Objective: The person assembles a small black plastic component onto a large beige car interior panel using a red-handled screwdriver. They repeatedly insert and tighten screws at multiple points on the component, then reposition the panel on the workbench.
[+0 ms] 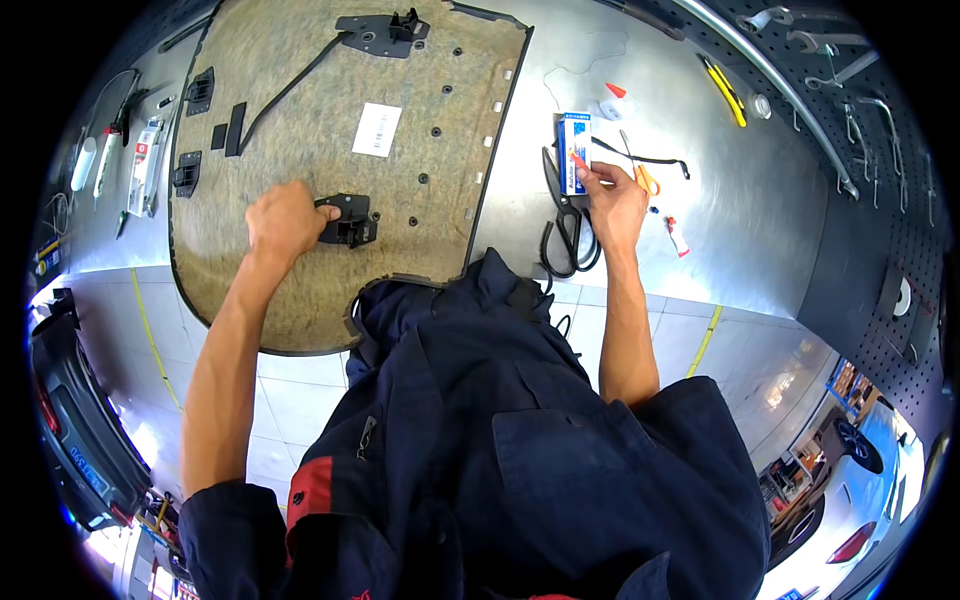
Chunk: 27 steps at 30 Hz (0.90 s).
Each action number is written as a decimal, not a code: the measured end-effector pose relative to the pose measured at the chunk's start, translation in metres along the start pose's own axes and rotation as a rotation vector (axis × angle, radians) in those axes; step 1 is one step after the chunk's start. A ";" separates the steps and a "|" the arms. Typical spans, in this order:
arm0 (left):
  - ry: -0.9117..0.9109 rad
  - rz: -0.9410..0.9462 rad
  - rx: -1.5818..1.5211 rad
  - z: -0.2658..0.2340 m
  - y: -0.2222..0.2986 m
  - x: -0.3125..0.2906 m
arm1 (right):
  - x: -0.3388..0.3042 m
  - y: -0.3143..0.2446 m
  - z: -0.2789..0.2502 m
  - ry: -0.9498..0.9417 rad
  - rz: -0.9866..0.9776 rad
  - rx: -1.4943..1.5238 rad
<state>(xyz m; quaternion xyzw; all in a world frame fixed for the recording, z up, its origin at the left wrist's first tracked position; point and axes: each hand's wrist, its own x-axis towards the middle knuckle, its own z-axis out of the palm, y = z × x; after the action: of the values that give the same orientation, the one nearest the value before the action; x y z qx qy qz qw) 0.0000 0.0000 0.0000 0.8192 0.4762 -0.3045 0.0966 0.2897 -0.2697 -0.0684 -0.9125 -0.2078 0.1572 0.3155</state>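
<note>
A large brown fibre panel (300, 110) with a dark edge lies on the metal bench. On its near part sits a black plastic bracket (350, 222). My left hand (285, 222) is closed beside this bracket, its thumb pressed on the bracket's left end; the curled fingers are mostly hidden. Between the fingertips of my right hand (618, 203) is a small red pointed piece (579, 161), in front of a blue and white box (574, 130). How much of the piece my fingers cover, I cannot tell. Black-handled scissors (567, 225) lie just left of that hand.
Right of the box lie an orange-handled tool (648, 181), a small red and white tube (678, 238) and a yellow cutter (725, 92). Another black bracket (380, 36) and a white label (377, 130) are on the panel. Wrenches (840, 70) hang on the right pegboard.
</note>
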 end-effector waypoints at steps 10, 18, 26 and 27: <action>-0.027 0.010 0.017 -0.003 0.000 -0.002 | -0.002 0.009 0.003 0.160 -0.050 0.318; 0.013 0.071 -0.025 0.004 -0.002 0.007 | -0.054 -0.070 0.002 -0.260 -0.188 0.516; 0.023 0.041 -0.114 0.006 -0.012 -0.003 | -0.072 -0.142 0.088 -0.569 -0.320 0.440; 0.011 0.034 -0.121 0.006 -0.010 -0.004 | -0.068 -0.146 0.096 -0.599 -0.317 0.411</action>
<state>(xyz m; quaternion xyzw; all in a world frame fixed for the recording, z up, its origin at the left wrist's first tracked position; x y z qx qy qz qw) -0.0127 -0.0001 -0.0009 0.8216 0.4802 -0.2689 0.1484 0.1502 -0.1491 -0.0361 -0.7006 -0.3933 0.4040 0.4373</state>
